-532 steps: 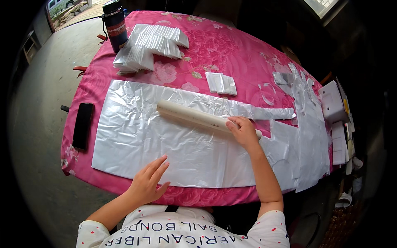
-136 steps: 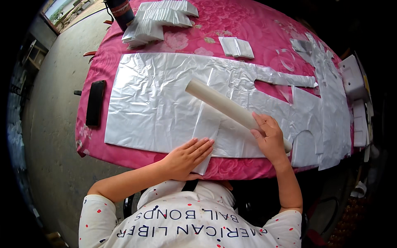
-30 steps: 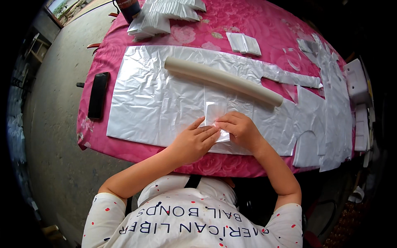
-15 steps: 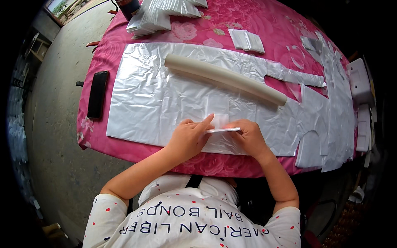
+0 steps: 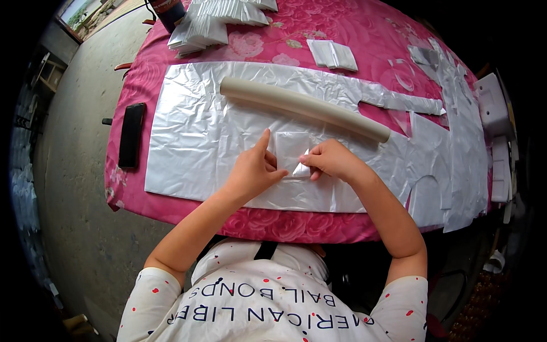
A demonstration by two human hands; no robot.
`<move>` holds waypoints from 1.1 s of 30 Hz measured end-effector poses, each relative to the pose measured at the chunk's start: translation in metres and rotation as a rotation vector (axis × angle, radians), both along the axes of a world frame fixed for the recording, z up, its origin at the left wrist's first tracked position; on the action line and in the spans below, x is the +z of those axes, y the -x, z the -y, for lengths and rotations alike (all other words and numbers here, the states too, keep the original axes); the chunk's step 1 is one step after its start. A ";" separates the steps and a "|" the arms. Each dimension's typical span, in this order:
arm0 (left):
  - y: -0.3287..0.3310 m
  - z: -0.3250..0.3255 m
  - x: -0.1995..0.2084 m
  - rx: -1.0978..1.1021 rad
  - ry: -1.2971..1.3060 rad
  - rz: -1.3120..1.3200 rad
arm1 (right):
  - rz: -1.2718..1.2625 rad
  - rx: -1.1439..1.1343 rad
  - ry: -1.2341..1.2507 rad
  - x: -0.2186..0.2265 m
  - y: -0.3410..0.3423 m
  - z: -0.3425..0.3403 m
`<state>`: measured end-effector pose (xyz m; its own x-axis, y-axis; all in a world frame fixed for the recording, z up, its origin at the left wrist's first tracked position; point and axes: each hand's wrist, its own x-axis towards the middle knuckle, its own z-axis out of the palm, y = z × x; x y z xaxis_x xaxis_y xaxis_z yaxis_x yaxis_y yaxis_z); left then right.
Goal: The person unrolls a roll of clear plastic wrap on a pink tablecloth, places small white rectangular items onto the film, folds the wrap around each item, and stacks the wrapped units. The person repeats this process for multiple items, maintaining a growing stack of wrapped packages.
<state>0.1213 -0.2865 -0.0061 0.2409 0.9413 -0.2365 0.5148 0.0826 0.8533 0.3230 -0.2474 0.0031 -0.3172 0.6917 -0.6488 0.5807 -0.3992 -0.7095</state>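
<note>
A wide stack of silvery-white plastic bags [image 5: 191, 131] lies flat in front of me, its handle strips toward the right. On it, between my hands, rests a small square of folded clear plastic film [image 5: 292, 143]. My right hand [image 5: 336, 161] pinches the near right corner of this film between thumb and fingers and lifts it into a pointed flap. My left hand [image 5: 254, 169] holds nothing; its index finger points away from me and its thumb reaches toward the film's near left corner. Beyond both hands, a long beige tube [image 5: 302, 108] lies slantwise across the bags.
A black phone [image 5: 131, 135] lies at the table's left edge. Folded plastic packets [image 5: 199, 31] are piled at the far left beside a dark container [image 5: 166, 12]. A smaller packet stack [image 5: 332, 55] sits behind the tube. Loose plastic sheets [image 5: 464, 154] cover the right side of the pink tablecloth [image 5: 256, 225].
The small film, held up edge-on between both hands before, now lies on the bags. My left hand has let go and spread its fingers; my right hand has moved slightly away from me.
</note>
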 end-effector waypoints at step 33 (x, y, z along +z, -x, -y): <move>-0.010 0.053 -0.016 -0.540 -0.616 -0.580 | 0.153 0.085 -0.234 0.022 -0.025 0.066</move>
